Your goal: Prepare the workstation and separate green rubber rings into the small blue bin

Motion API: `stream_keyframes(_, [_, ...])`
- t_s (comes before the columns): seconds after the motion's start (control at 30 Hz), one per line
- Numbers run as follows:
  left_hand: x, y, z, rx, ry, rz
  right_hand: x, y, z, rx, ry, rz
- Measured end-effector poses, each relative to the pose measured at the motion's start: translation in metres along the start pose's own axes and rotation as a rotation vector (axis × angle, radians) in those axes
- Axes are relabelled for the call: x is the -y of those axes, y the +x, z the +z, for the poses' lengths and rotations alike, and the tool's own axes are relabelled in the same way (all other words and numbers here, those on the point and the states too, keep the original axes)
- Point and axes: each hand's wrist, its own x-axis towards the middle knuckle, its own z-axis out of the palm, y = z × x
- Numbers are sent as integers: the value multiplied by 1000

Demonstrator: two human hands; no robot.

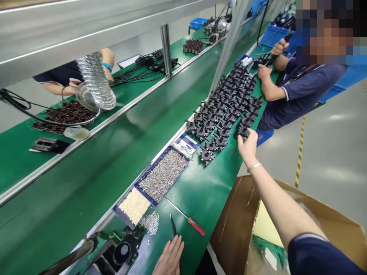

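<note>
My right hand [248, 148] reaches out to the nearest black round-bodied plastic part [243, 131] in the right-hand row. Its thumb and fingers are apart beside this part; any contact is hard to make out. Many similar black parts [210, 145] stand in rows on the green bench. My left hand [169, 256] lies on the bench top at the bottom, fingers stretched out. Just beyond its fingertips lies a thin, dark, pointed tool [173, 224], perhaps tweezers. Close by are a screwdriver [195, 225] with a red handle and a small pile of nuts [151, 222].
A blue tray of metal screws [164, 173] and a tray of cream-coloured small pieces [134, 206] line the bench edge. A black device [123, 252] stands lower left. An open cardboard box [235, 217] sits below my right arm. Co-workers [304, 88] work at right and across the belt.
</note>
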Motion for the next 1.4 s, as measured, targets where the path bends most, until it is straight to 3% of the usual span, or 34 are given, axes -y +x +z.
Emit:
stream_keyframes(0.03, [-1, 1, -4, 20, 8, -6, 17, -25, -1, 59, 107, -3])
stream_keyframes(0.1, [-2, 2, -12, 68, 17, -30, 53, -85, 3, 279, 342, 132])
stream_keyframes(0.2, [-5, 2, -19, 135, 15, -64, 106, -173, 22, 728, 764, 557])
stream_keyframes(0.3, [-9, 3, -25, 176, -42, -103, 152, -219, 47, 904, 1000, 831])
stream_keyframes(0.4, [-13, 6, -30, 207, -147, -168, 183, -225, 67, 862, 1070, 902])
stream_keyframes(0.5, [-15, 7, -32, 222, -227, -217, 194, -221, 77, 813, 1060, 935])
stream_keyframes(0.73, [-16, 4, -33, 187, -303, -235, 184, -233, 72, 777, 1055, 988])
stream_keyframes(0.97, [-16, 2, -30, 151, -324, -219, 184, -244, 65, 775, 1140, 948])
stream_keyframes(1.2, [-15, 4, -31, 133, -321, -214, 194, -247, 35, 755, 1238, 866])
stream_keyframes(1.3, [-15, 4, -32, 139, -355, -220, 191, -251, 12, 749, 1282, 932])
stream_keyframes(1.4, [-14, 4, -33, 143, -416, -235, 173, -261, -15, 642, 1330, 1043])
